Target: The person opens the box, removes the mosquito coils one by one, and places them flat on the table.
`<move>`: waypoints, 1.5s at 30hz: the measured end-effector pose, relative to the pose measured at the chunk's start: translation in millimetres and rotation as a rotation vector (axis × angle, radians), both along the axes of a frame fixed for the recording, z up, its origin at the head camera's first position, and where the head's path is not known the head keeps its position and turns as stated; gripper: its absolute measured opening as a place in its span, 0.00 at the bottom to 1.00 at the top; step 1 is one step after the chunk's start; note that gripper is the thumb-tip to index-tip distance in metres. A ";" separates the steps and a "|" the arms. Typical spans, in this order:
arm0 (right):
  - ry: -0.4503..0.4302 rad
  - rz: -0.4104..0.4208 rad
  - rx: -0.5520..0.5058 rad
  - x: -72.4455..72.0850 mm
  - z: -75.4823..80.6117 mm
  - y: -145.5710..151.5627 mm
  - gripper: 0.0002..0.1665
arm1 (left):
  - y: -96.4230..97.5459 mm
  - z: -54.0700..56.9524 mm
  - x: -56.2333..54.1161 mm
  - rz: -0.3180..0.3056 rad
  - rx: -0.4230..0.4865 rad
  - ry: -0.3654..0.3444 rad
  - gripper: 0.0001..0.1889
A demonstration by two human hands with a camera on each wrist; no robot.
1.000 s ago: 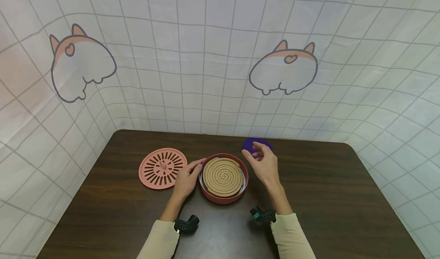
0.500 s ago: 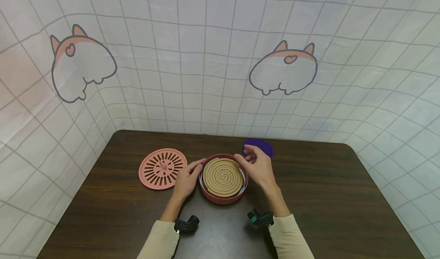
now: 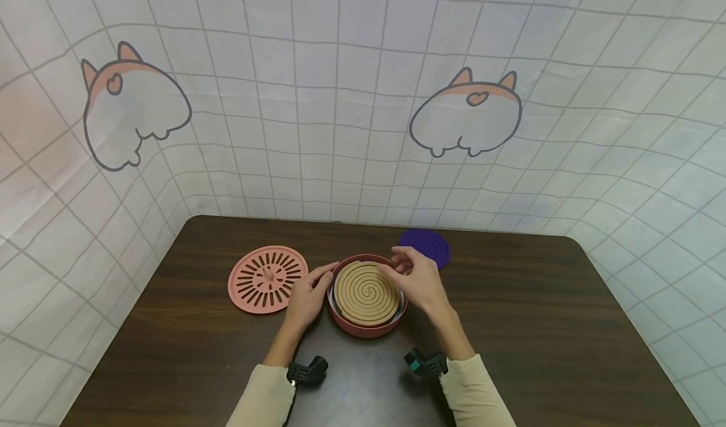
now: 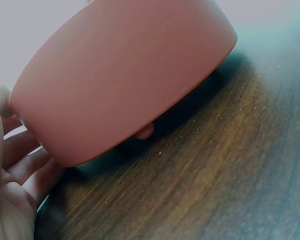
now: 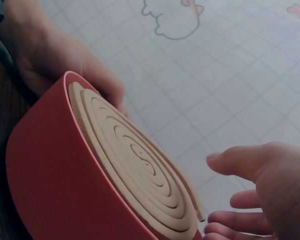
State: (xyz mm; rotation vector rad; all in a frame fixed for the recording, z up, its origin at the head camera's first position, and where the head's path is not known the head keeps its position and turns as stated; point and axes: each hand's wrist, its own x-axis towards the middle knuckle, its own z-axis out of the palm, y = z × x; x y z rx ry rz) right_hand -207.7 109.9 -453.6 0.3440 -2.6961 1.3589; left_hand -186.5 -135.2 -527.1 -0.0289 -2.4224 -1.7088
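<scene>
A round red mosquito coil holder (image 3: 363, 331) stands in the middle of the table, with tan mosquito coils (image 3: 367, 293) lying in it near the rim. My left hand (image 3: 306, 298) holds the holder at its left wall, fingers along the outside in the left wrist view. Over the right rim hovers my right hand (image 3: 420, 282), holding nothing. Its thumb and fingers are spread apart beside the tan coil's right edge, as the right wrist view shows. Behind that hand lies a purple mosquito coil (image 3: 430, 245), flat on the table. A small round foot (image 4: 145, 131) shows under the holder.
A pink slotted lid (image 3: 249, 283) with a small central knob lies on the table to the left of the holder. The dark wooden table (image 3: 539, 326) ends at a white gridded curtain (image 3: 317, 131) with cartoon dog prints.
My right hand has moved left and toward me, from over the purple coil to the right edge of the tan coil. My left hand has stayed at the holder.
</scene>
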 end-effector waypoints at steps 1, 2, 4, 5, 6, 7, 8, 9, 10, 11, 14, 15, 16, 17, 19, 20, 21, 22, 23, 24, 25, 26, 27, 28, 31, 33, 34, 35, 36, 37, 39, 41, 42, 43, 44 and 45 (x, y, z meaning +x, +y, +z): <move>-0.003 0.005 0.002 0.2 -0.2 -0.3 0.30 | 0.0 0.0 0.3 0.000 0.001 0.002 0.16; -0.004 0.010 0.006 0.4 -0.4 -0.7 0.30 | 0.0 0.1 0.4 -0.001 0.001 0.003 0.16; -0.007 0.023 0.018 0.2 -1.5 -0.9 0.29 | 0.1 -0.1 0.3 -0.002 0.000 0.003 0.16; -0.009 0.031 0.023 0.2 -2.0 -1.1 0.28 | 0.2 -0.3 0.2 -0.001 0.000 0.001 0.15; -0.011 0.038 0.028 0.3 -2.1 -1.1 0.28 | 0.2 -0.7 -0.1 -0.001 -0.001 0.000 0.15; -0.014 0.043 0.031 0.6 -2.1 -1.1 0.28 | 0.3 -1.0 -0.4 -0.001 0.001 -0.002 0.15; -0.011 0.049 0.037 0.7 -2.4 -1.0 0.28 | 0.3 -1.2 -0.8 0.000 -0.002 -0.002 0.15; -0.010 0.054 0.045 0.8 -2.5 -1.0 0.28 | 0.4 -1.3 -1.0 -0.001 -0.002 -0.003 0.15; -0.006 0.059 0.050 1.3 -2.3 -1.1 0.27 | 0.5 -1.3 -1.2 -0.002 -0.002 -0.002 0.16; -0.001 0.062 0.056 1.6 -1.8 -1.3 0.27 | 0.6 -1.1 -1.2 -0.002 -0.002 -0.002 0.15; 0.010 0.070 0.072 2.1 -1.2 -1.7 0.25 | 0.9 -0.2 -1.0 -0.002 -0.002 -0.002 0.16; 0.010 0.073 0.075 2.2 -1.0 -1.8 0.24 | 1.0 0.1 -0.8 -0.003 0.000 -0.003 0.16; 0.009 0.075 0.077 2.2 -0.8 -1.9 0.24 | 1.1 0.5 -0.6 -0.002 0.000 -0.003 0.16; 0.006 0.076 0.079 2.2 -0.5 -1.9 0.23 | 1.2 1.0 -0.3 -0.001 0.000 -0.005 0.16; -0.004 0.079 0.078 2.3 -0.1 -1.7 0.23 | 1.5 1.5 0.1 -0.002 0.001 -0.007 0.16; -0.009 0.081 0.076 2.4 0.1 -1.5 0.23 | 1.7 1.7 0.2 -0.003 0.002 -0.007 0.16; -0.013 0.084 0.073 2.5 0.5 -1.4 0.23 | 1.7 1.9 0.2 -0.002 0.002 -0.006 0.16; -0.017 0.087 0.070 2.5 0.8 -1.2 0.23 | 1.7 1.8 0.0 -0.002 0.001 -0.007 0.16; -0.019 0.090 0.066 2.6 1.2 -0.9 0.23 | 1.7 1.6 -0.3 -0.001 0.000 -0.007 0.16; -0.022 0.092 0.059 2.6 1.5 -0.4 0.23 | 1.6 1.3 -0.5 -0.001 0.000 -0.007 0.16; -0.022 0.095 0.052 2.5 1.9 -0.1 0.23 | 1.4 1.1 -0.7 0.000 0.000 -0.007 0.16; -0.019 0.097 0.048 2.1 1.8 0.5 0.22 | 1.4 0.9 -0.8 0.000 0.000 -0.008 0.16; -0.016 0.100 0.043 2.1 2.2 1.1 0.22 | 1.3 0.7 -0.8 0.000 0.001 -0.009 0.16; -0.017 0.102 0.036 1.8 2.2 1.9 0.22 | 1.3 0.5 -0.7 -0.001 0.001 -0.011 0.16; -0.027 0.109 0.018 1.6 3.4 4.0 0.21 | 1.2 0.5 -0.3 -0.006 0.004 -0.013 0.16; -0.046 0.118 0.006 1.5 4.5 5.4 0.21 | 0.9 0.1 -0.5 -0.009 0.008 -0.010 0.16; -0.057 0.125 -0.002 1.3 4.9 6.3 0.21 | 0.7 -0.2 -0.8 -0.009 0.008 -0.008 0.16; -0.065 0.135 -0.008 1.2 5.5 7.0 0.21 | 0.5 -0.3 -0.9 -0.010 0.007 -0.007 0.16; -0.073 0.145 -0.015 0.8 5.5 7.9 0.21 | 0.3 -0.4 -0.9 -0.009 0.005 -0.005 0.16; -0.079 0.157 -0.018 0.3 5.7 8.7 0.20 | 0.2 -0.6 -0.9 -0.009 0.005 -0.005 0.16; -0.083 0.182 -0.022 -0.7 5.8 10.4 0.20 | 0.2 -0.5 -0.8 -0.007 0.005 -0.004 0.16; -0.087 0.206 -0.026 -1.8 5.7 11.8 0.19 | 0.2 -0.1 -0.4 -0.007 0.004 -0.005 0.16; -0.090 0.220 -0.027 -2.1 5.7 12.7 0.19 | 0.2 0.1 -0.3 -0.006 0.005 -0.005 0.16; -0.094 0.233 -0.028 -2.6 5.7 13.3 0.19 | 0.3 0.1 -0.4 -0.006 0.005 -0.005 0.16; -0.094 0.250 -0.027 -3.1 5.3 14.0 0.19 | 0.4 0.2 -0.4 -0.006 0.005 -0.005 0.16; -0.095 0.267 -0.026 -3.5 5.1 14.8 0.20 | 0.4 0.3 -0.3 -0.006 0.005 -0.006 0.16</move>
